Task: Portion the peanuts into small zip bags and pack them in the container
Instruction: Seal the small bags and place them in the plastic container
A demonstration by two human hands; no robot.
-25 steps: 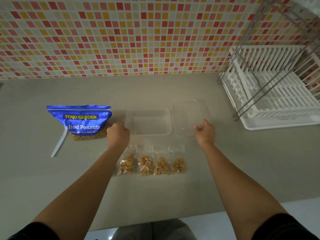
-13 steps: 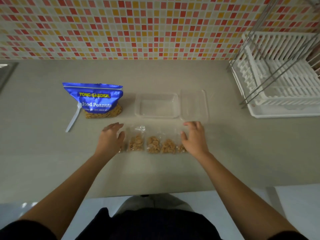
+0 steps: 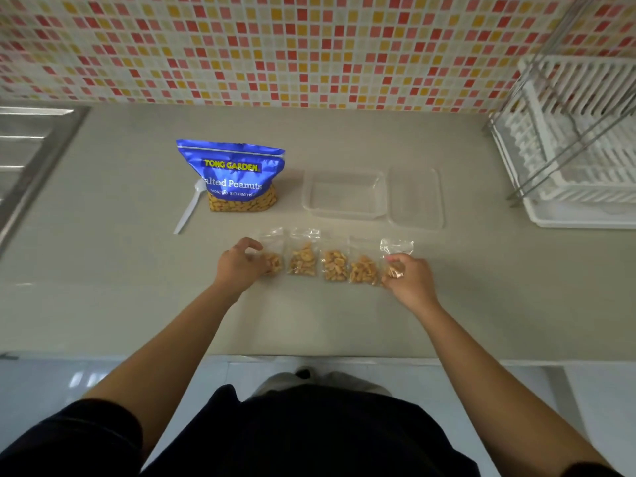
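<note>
Five peanut-filled zip bags (image 3: 334, 265) lie in a row on the tabletop (image 3: 137, 304). The left grip (image 3: 241, 266) curls round the leftmost bag (image 3: 274, 261), half hiding it; the right grip (image 3: 409, 280) pinches the rightmost bag (image 3: 395, 251). The empty container (image 3: 344, 215) sits at the row's 12 o'clock, with the lid (image 3: 414, 201) at its 3 o'clock.

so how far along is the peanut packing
Portioning looks done: five filled zip bags lie in a row. In hand: the left hand grips the leftmost bag, the right hand the rightmost bag. Left: the clear container holds nothing yet and its lid lies beside it.
</note>
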